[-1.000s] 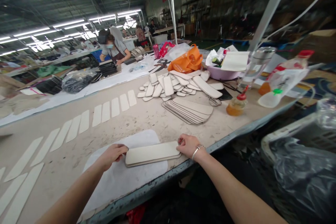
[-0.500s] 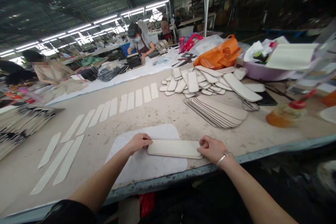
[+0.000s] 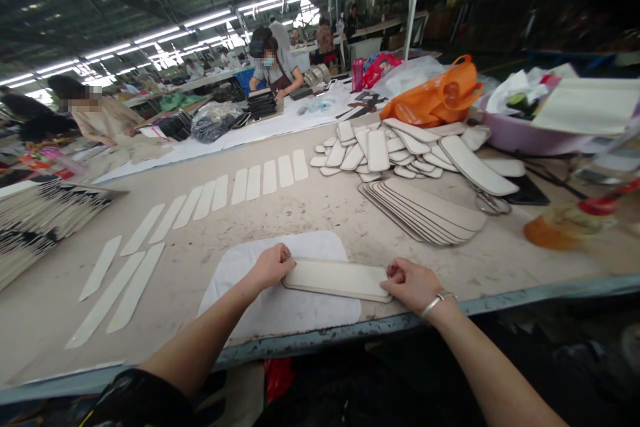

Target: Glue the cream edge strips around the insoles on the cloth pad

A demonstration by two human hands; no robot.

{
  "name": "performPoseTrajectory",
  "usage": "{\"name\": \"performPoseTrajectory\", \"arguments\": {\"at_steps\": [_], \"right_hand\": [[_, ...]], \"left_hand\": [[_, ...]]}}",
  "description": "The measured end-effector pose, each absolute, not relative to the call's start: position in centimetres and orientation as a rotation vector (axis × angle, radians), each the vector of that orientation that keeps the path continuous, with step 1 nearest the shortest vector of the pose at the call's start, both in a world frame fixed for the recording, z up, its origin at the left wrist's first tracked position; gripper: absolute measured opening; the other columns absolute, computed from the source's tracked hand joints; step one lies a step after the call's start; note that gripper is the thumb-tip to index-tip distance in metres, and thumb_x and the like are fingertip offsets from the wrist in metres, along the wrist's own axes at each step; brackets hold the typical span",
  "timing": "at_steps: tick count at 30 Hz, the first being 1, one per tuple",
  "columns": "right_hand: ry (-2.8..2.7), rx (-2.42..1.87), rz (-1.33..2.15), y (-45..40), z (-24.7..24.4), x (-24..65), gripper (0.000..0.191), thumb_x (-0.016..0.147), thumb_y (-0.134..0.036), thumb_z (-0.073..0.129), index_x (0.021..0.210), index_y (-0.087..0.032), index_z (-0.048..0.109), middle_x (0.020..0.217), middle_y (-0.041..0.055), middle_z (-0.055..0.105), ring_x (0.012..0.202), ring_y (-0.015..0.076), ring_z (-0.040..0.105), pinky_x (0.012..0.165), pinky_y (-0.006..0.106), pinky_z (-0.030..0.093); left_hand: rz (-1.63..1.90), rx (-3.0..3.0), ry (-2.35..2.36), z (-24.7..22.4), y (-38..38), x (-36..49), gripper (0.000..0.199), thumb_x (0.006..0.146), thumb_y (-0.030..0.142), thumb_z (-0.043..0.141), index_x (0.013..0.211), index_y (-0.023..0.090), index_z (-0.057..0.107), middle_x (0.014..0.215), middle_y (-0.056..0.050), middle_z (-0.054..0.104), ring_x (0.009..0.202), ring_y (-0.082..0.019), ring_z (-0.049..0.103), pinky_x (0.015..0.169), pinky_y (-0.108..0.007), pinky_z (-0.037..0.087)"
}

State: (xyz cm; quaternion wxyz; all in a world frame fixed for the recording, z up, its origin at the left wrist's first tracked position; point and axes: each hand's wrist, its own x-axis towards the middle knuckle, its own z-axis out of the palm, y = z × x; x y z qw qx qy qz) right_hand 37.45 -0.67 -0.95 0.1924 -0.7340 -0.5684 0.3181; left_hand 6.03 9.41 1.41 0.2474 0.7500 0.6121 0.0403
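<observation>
A cream-white strip [image 3: 337, 275] with rounded corners lies over a slightly larger beige panel with a dark edge [image 3: 334, 294]. My left hand [image 3: 273, 265] pinches the strip's left end between thumb and fingers. At the right end, my right hand [image 3: 413, 283], with a bangle on the wrist, pinches the strip the same way. Both pieces rest on a white sheet [image 3: 250, 307] near the table's front edge. Beyond my right hand lies a fanned stack of dark-edged panels [image 3: 425, 210]. Several white strips [image 3: 137, 287] are laid out in a row to the left.
A heap of padded pieces [image 3: 377, 150] sits at the back, beside an orange bag [image 3: 435, 97]. A purple basin [image 3: 520, 133], scissors [image 3: 493, 203] and a bottle of amber liquid [image 3: 565, 227] stand right. Stacked pieces [image 3: 45, 227] lie far left. A co-worker [image 3: 275, 67] works opposite.
The view has shifted slightly, so most of the table's things appear further right. Both hands keep hold of the strip's ends, with little visible movement over the sheet.
</observation>
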Motion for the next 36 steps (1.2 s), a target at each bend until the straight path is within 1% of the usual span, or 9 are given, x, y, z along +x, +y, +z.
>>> {"name": "performPoseTrajectory", "arguments": {"at_steps": [3,7,11,14,18,21,26,31,36], "right_hand": [[-1.609,-2.065,0.883,-0.7,-0.8,37.4,0.010,0.061,-0.026,0.059,0.069,-0.022,0.054,0.055,-0.0063,0.061,0.058,0.0121,0.056,0.057,0.023,0.038],[-1.620,-2.069,0.886,-0.7,-0.8,37.4,0.009,0.062,-0.027,0.058,0.068,-0.022,0.053,0.056,-0.0063,0.061,0.058,0.0119,0.056,0.057,0.023,0.038],[-1.625,-2.064,0.878,-0.7,-0.9,37.4,0.010,0.062,-0.028,0.059,0.068,-0.023,0.053,0.056,-0.0063,0.061,0.058,0.0120,0.056,0.058,0.023,0.038],[-1.635,-2.061,0.878,-0.6,-1.1,37.5,0.010,0.062,-0.028,0.059,0.067,-0.023,0.053,0.056,-0.0057,0.062,0.059,0.0124,0.057,0.057,0.023,0.038],[-1.620,-2.086,0.878,-0.5,-1.0,37.5,0.010,0.062,-0.028,0.059,0.068,-0.023,0.053,0.057,-0.0055,0.062,0.059,0.0127,0.057,0.057,0.023,0.038],[-1.600,-2.089,0.881,-0.6,-0.6,37.4,0.010,0.062,-0.027,0.059,0.067,-0.023,0.053,0.056,-0.0059,0.061,0.057,0.0120,0.056,0.057,0.022,0.037],[-1.573,-2.062,0.868,-0.7,-0.5,37.2,0.010,0.060,-0.024,0.059,0.068,-0.022,0.053,0.056,-0.0062,0.061,0.056,0.0108,0.056,0.058,0.021,0.038],[-1.579,-2.012,0.887,-0.8,-0.6,37.3,0.010,0.061,-0.022,0.057,0.070,-0.022,0.053,0.055,-0.0064,0.060,0.055,0.0104,0.055,0.059,0.022,0.039],[-1.587,-2.002,0.938,-0.9,-0.2,37.2,0.010,0.061,-0.022,0.055,0.071,-0.022,0.052,0.056,-0.0066,0.060,0.056,0.0108,0.056,0.059,0.022,0.039]], "left_hand": [[0.124,2.053,1.698,1.6,9.1,5.9,0.015,0.071,0.029,0.055,0.080,0.017,0.055,0.066,0.000,0.058,0.064,-0.015,0.054,0.059,-0.025,0.036],[0.149,2.042,1.711,2.0,7.8,5.0,0.019,0.076,0.033,0.051,0.085,0.018,0.057,0.076,-0.002,0.062,0.070,-0.015,0.056,0.064,-0.024,0.040],[0.155,2.027,1.727,2.1,6.0,4.3,0.024,0.072,0.033,0.056,0.088,0.017,0.059,0.080,-0.003,0.063,0.070,-0.014,0.057,0.066,-0.024,0.042],[0.164,2.024,1.752,1.9,5.0,4.2,0.023,0.070,0.032,0.057,0.088,0.017,0.060,0.081,-0.003,0.063,0.071,-0.014,0.057,0.068,-0.024,0.042],[0.159,2.001,1.758,1.9,4.4,4.2,0.020,0.070,0.031,0.056,0.085,0.017,0.060,0.074,-0.002,0.063,0.067,-0.013,0.057,0.063,-0.023,0.041],[0.126,2.012,1.730,2.1,4.1,4.0,0.016,0.072,0.032,0.054,0.078,0.018,0.060,0.069,0.000,0.063,0.064,-0.013,0.057,0.061,-0.023,0.038],[0.029,2.085,1.762,2.0,4.2,3.8,0.026,0.077,0.042,0.047,0.069,0.019,0.056,0.062,0.001,0.059,0.061,-0.014,0.053,0.057,-0.024,0.033],[-0.016,2.031,1.797,1.6,4.8,4.2,0.026,0.075,0.044,0.046,0.066,0.020,0.052,0.058,0.002,0.055,0.058,-0.014,0.051,0.054,-0.023,0.030],[-0.043,2.011,1.776,1.6,5.1,4.1,0.028,0.074,0.047,0.046,0.066,0.020,0.053,0.059,0.002,0.056,0.058,-0.014,0.051,0.053,-0.023,0.029]]}}
